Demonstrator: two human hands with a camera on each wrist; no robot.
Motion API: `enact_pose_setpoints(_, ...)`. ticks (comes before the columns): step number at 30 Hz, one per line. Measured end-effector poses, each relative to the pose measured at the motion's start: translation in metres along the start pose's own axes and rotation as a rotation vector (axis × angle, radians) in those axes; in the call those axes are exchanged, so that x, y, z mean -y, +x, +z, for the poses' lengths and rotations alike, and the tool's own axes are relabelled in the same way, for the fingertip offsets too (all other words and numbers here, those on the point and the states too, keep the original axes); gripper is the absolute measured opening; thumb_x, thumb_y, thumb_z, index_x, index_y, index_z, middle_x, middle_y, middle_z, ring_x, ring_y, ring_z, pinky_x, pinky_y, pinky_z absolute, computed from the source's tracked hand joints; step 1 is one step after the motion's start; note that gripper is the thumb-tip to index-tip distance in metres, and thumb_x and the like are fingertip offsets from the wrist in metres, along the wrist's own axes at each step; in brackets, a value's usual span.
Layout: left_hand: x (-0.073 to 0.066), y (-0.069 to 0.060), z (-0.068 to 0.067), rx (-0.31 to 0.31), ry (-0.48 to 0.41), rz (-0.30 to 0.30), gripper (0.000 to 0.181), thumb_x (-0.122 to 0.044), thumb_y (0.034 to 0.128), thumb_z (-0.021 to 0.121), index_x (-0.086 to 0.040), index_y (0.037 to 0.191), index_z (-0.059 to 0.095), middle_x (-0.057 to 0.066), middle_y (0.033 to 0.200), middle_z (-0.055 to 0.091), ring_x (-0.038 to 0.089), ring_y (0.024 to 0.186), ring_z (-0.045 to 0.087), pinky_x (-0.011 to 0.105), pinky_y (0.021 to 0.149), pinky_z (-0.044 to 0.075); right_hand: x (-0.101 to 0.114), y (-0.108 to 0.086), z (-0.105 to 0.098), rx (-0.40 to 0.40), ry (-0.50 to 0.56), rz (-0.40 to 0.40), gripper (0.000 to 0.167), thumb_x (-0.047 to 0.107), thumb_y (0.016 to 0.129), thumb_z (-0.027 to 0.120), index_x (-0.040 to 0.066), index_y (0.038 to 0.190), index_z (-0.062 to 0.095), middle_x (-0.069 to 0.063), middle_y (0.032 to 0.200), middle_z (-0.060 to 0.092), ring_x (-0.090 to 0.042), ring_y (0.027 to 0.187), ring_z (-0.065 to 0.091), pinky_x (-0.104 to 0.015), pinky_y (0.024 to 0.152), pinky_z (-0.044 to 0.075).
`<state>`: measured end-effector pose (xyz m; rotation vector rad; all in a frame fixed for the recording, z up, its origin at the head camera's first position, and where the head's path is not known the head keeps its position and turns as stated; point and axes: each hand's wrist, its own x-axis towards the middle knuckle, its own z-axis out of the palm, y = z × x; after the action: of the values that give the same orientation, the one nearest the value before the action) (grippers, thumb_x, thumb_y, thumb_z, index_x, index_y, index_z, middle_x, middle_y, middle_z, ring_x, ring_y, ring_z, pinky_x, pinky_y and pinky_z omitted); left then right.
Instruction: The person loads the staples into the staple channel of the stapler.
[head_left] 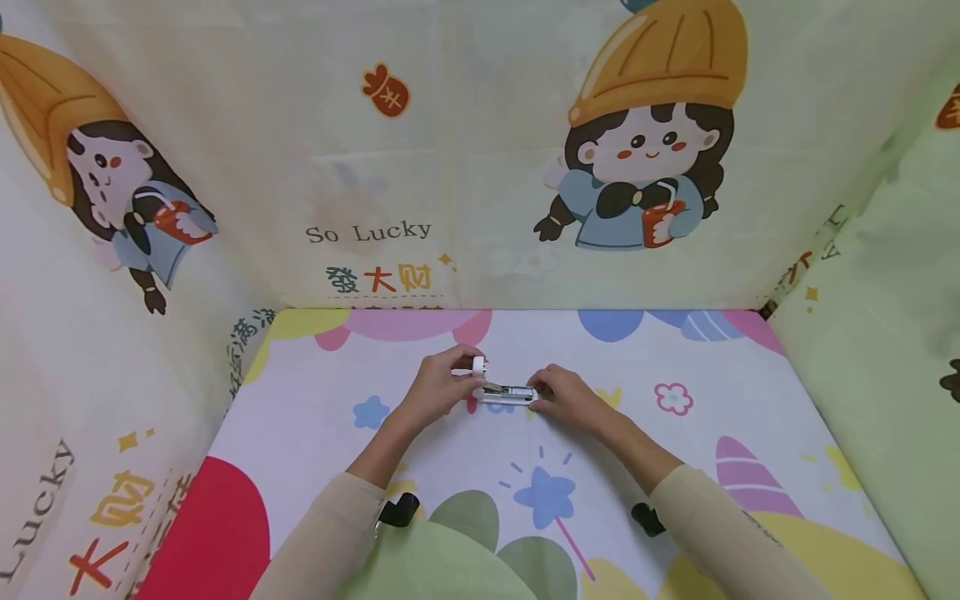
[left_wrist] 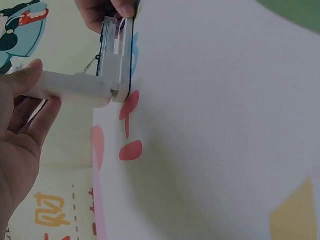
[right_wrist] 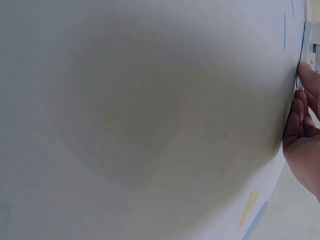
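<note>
A white stapler [head_left: 508, 396] is opened wide on the table, with its metal staple channel [left_wrist: 105, 47] exposed along the base. Its top cover [left_wrist: 70, 89] stands up at roughly a right angle to the base. My left hand [head_left: 437, 385] pinches that raised cover between thumb and fingers. At the other end of the base, my right hand [head_left: 567, 398] grips the stapler with thumb and fingertips. Only part of the right hand [right_wrist: 305, 135] shows at the edge of the right wrist view, and most of the stapler is cut off there.
A printed cloth with cartoon shapes covers the tabletop [head_left: 450, 475]. Pale cloth walls [head_left: 480, 167] with cartoon figures enclose the back and both sides. Black devices [head_left: 400, 510] sit at the cuffs of both sleeves.
</note>
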<state>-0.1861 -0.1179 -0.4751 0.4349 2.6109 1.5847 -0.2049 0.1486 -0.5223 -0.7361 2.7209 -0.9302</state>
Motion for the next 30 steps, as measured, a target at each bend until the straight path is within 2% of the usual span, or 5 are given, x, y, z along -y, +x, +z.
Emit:
enact_pose_setpoints(9, -0.005, 0.004, 0.007, 0.005, 0.051, 0.05, 0.034, -0.007, 0.0874, 0.082, -0.007, 0.12, 0.071, 0.007, 0.113, 0.075, 0.021, 0.106, 0.072, 0.03, 0.09, 0.061, 0.001, 0.003, -0.002, 0.019, -0.001, 0.01, 0.029, 0.015, 0.088, 0.082, 0.003, 0.112, 0.071, -0.006, 0.102, 0.066, -0.017, 0.093, 0.063, -0.035, 0.085, 0.056)
enact_pose_setpoints(12, -0.006, 0.006, 0.009, 0.021, 0.073, 0.059, 0.032, -0.009, 0.0873, 0.082, -0.008, 0.118, 0.071, 0.006, 0.111, 0.075, 0.02, 0.104, 0.073, 0.032, 0.092, 0.061, 0.002, 0.003, -0.002, 0.014, -0.003, 0.009, 0.029, 0.015, 0.088, 0.083, 0.003, 0.111, 0.071, -0.007, 0.101, 0.066, -0.018, 0.093, 0.063, -0.036, 0.085, 0.056)
enact_pose_setpoints(17, -0.01, 0.008, 0.011, 0.027, 0.095, 0.081, 0.032, -0.008, 0.0859, 0.083, -0.007, 0.116, 0.071, 0.007, 0.108, 0.076, 0.024, 0.102, 0.074, 0.04, 0.094, 0.061, 0.002, 0.004, -0.002, 0.019, 0.001, 0.019, 0.029, 0.016, 0.087, 0.083, 0.003, 0.111, 0.071, -0.006, 0.101, 0.066, -0.017, 0.092, 0.062, -0.035, 0.085, 0.056)
enact_pose_setpoints(27, -0.008, 0.011, 0.019, 0.042, 0.126, 0.091, 0.033, -0.011, 0.085, 0.085, -0.009, 0.114, 0.069, 0.005, 0.109, 0.076, 0.021, 0.104, 0.071, 0.042, 0.095, 0.06, 0.001, 0.003, 0.0, 0.027, -0.003, 0.034, 0.029, 0.016, 0.087, 0.084, 0.004, 0.111, 0.071, -0.005, 0.1, 0.065, -0.015, 0.091, 0.06, -0.034, 0.084, 0.055)
enact_pose_setpoints(30, -0.008, 0.012, 0.021, 0.05, 0.128, 0.113, 0.034, -0.011, 0.0841, 0.086, -0.008, 0.113, 0.069, 0.005, 0.109, 0.076, 0.021, 0.103, 0.07, 0.043, 0.095, 0.06, 0.001, 0.003, -0.001, 0.024, -0.001, 0.028, 0.03, 0.017, 0.087, 0.084, 0.004, 0.111, 0.071, -0.005, 0.1, 0.065, -0.015, 0.09, 0.06, -0.034, 0.084, 0.055)
